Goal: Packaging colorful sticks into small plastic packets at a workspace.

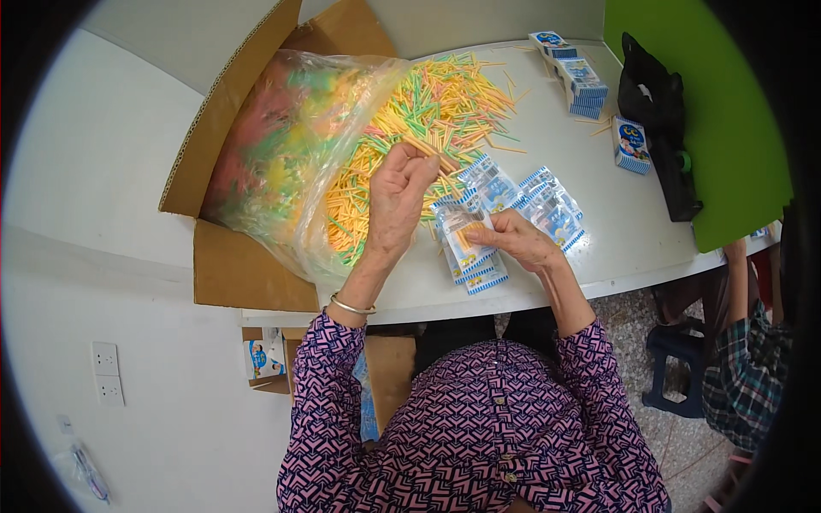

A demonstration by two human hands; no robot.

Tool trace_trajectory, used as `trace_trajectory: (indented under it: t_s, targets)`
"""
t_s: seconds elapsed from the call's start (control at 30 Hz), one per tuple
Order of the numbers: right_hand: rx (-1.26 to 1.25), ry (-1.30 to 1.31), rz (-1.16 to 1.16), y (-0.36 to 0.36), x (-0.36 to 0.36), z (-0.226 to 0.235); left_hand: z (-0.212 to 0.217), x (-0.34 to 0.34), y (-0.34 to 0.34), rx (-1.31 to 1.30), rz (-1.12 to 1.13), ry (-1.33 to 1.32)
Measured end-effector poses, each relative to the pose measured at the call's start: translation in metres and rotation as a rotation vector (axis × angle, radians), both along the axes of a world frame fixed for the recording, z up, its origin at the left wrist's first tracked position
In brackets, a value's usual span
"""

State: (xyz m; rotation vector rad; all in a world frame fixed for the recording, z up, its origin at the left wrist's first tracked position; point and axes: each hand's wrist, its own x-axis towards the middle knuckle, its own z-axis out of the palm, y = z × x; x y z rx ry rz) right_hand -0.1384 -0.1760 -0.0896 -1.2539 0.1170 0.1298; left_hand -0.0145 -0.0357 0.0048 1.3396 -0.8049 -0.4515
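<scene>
My left hand point(396, 198) is closed, fingers pinched around a small bunch of thin sticks point(446, 162) in pale yellow and brownish pink. It hovers over the near side of a heap of loose thin sticks point(445, 90) in yellow, green and pink. To its right, my right hand point(523, 242) pinches a small clear packet point(463, 224) with blue-and-white striped ends, thumb on top. Several yellow sticks show inside that packet. Beneath and beside it lie more such packets point(554, 208), overlapping on the white table.
A cardboard box point(224, 107) lies tipped at the left, its clear plastic bag point(295, 128) spilling sticks. Small blue-and-white boxes point(585, 84) are stacked at the back right. A black holder point(663, 103) stands by the green partition point(735, 128). Another person's checked sleeve point(744, 368) shows at right.
</scene>
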Motion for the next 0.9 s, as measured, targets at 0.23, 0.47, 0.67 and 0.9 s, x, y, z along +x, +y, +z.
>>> trace_trajectory:
  t_s: [0.23, 0.47, 0.67, 0.9]
  targets:
    - [0.045, -0.012, 0.032, 0.000, -0.002, 0.001, -0.012, -0.012, 0.012, 0.096, -0.054, 0.064]
    - [0.000, 0.004, 0.054, 0.000, -0.004, 0.005, -0.019, -0.008, 0.021, 0.345, -0.132, 0.062]
    - [0.022, -0.059, 0.015, 0.002, -0.004, 0.002, -0.005, -0.013, 0.019, 0.392, -0.051, -0.167]
    - [0.041, -0.072, 0.006, 0.000, -0.006, 0.002, -0.014, -0.020, 0.016, 0.498, -0.111, -0.453]
